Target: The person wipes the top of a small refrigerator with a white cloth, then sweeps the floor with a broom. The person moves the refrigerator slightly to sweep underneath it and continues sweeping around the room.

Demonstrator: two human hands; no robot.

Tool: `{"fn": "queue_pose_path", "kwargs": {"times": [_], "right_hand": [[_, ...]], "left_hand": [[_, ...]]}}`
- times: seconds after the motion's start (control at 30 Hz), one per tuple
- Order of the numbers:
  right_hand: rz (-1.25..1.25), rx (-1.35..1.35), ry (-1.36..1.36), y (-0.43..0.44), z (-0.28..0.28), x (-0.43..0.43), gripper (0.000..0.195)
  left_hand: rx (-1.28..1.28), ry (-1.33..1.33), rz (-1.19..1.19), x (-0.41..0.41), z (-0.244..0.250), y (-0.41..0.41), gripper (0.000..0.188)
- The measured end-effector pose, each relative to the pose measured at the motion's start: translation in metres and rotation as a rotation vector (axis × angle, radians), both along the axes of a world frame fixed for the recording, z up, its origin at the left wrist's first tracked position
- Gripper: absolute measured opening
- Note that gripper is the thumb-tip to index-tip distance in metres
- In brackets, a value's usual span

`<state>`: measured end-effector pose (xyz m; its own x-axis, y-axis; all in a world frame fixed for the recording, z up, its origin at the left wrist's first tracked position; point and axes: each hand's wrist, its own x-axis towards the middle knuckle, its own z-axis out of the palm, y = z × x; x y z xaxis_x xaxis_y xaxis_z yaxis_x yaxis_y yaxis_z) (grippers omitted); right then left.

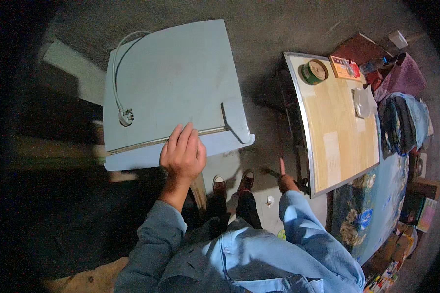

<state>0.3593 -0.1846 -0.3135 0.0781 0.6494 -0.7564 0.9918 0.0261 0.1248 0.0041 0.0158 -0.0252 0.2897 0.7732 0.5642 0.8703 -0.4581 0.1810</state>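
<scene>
My left hand (183, 152) lies over the top edge of a pale refrigerator door (223, 144), its fingers reaching across the seam onto the cabinet top (176, 77). No object shows in it. A white power cord (114, 75) loops over that top and ends in a plug (125, 117). On the right, my right hand (288, 182) hangs low beside the near corner of a wood-patterned table (352, 143), one digit pointing away from me. A dark rod-like thing (268, 171) shows beside this hand; whether the hand grips it is unclear.
A coiled roll (314, 71) in a green wrapper, an orange box (344, 67) and a clear plastic bag (365, 100) lie on the table. Beyond it sit folded clothes (403, 122) on a blue flowered surface (374, 205). A small white item (270, 201) is on the floor by my shoes (220, 183).
</scene>
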Motion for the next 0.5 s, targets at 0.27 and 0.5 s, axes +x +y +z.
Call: {"fn": "queue_pose_path", "kwargs": {"times": [0.27,0.5], "right_hand": [[-0.534,0.064,0.358,-0.184,0.110,-0.038,0.024],[-0.464,-0.065,0.189,-0.189,0.142,-0.010,0.029]], "left_hand": [[0.024,-0.078,0.020,0.003,-0.002,0.001,0.015],[0.026,-0.135,0.011,0.003,-0.001,0.001,0.013]]}}
